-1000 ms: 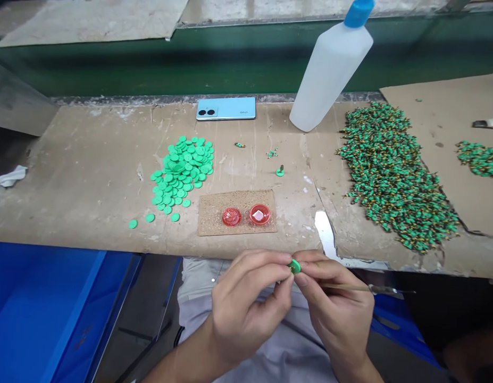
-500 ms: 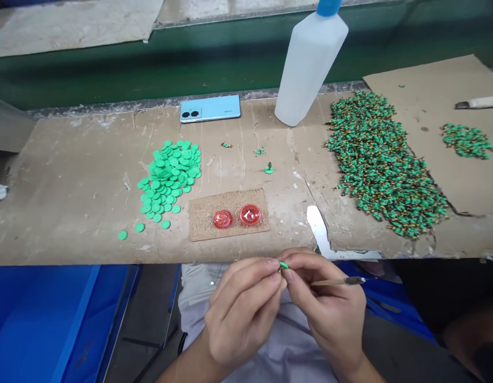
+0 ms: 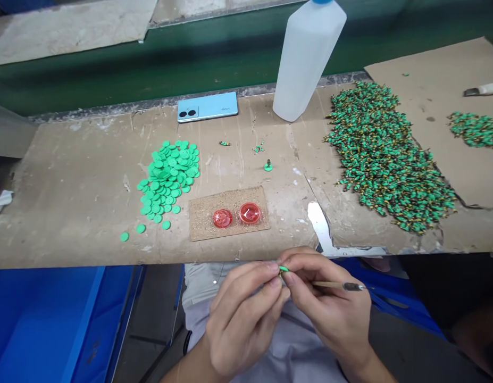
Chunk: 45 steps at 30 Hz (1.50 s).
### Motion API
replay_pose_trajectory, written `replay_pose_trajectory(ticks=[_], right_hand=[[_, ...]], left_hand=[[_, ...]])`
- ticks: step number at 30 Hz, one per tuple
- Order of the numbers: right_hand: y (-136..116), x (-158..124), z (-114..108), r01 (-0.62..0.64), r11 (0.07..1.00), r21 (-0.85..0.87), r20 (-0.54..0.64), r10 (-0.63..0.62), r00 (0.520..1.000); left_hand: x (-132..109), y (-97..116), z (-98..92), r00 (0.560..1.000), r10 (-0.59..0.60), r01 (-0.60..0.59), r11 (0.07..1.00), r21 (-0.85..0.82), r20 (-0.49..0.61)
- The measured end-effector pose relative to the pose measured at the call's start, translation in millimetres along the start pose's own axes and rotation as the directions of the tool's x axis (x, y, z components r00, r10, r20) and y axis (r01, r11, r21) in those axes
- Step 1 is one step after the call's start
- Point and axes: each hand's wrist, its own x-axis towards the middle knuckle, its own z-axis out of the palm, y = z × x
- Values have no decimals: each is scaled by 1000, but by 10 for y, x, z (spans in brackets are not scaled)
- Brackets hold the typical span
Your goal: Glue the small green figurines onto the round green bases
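My left hand (image 3: 242,322) and my right hand (image 3: 329,300) meet just below the bench edge, pinching a small green plastic disc (image 3: 284,269) between their fingertips. The disc shows edge-on, and the fingers hide most of it. My right hand also holds a thin wooden-handled tool (image 3: 334,285) with a dark metal end pointing right. On the bench beyond my hands lie a loose pile of flat green discs (image 3: 168,181) and a cork mat (image 3: 202,226). Two small red dishes (image 3: 222,218) (image 3: 250,213) sit on the mat.
A white plastic bottle (image 3: 306,64) and a pale blue phone (image 3: 207,106) stand at the bench's back edge. A large heap of small green-and-yellow parts (image 3: 385,159) lies on the right, partly on cardboard (image 3: 433,74). A blue crate (image 3: 42,324) sits below left.
The green disc has turned from face-on to edge-on between my fingertips. The tool now points more level to the right, and the whole view has shifted slightly as my head moved.
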Motion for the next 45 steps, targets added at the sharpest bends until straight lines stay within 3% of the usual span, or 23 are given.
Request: replay_pose_trajectory(ticks=[6, 16, 27, 32, 35, 39, 42, 45], right_hand=[[3, 8, 10, 2, 1000, -9, 5, -2, 1000], [2, -18, -14, -95, 995, -2, 18, 95, 995], [-7, -38, 25, -70, 997, -25, -39, 69, 997], [-12, -40, 7, -47, 997, -56, -11, 46, 999], [-20, -36, -7, -42, 997, -59, 31, 44, 999], [-28, -39, -8, -10, 999, -36, 117, 14, 993], [-20, -52, -20, 12, 999, -43, 149, -5, 989], [-9, -64, -41, 27, 998, -52, 185, -17, 983]], left_hand=[[16, 26, -11, 1000, -20, 20, 1000, 21, -4], [51, 68, 8, 998, -55, 55, 998, 2, -4], [40, 78, 7, 998, -49, 51, 997, -52, 30], [30, 37, -36, 998, -47, 51, 989, -140, 36], [10, 9, -62, 989, -148, 149, 949, -277, 24], [53, -24, -101, 899, -423, 429, 803, -414, 111], [139, -48, -142, 877, -439, 476, 741, -473, 195], [202, -62, -179, 883, -426, 464, 731, -501, 197]])
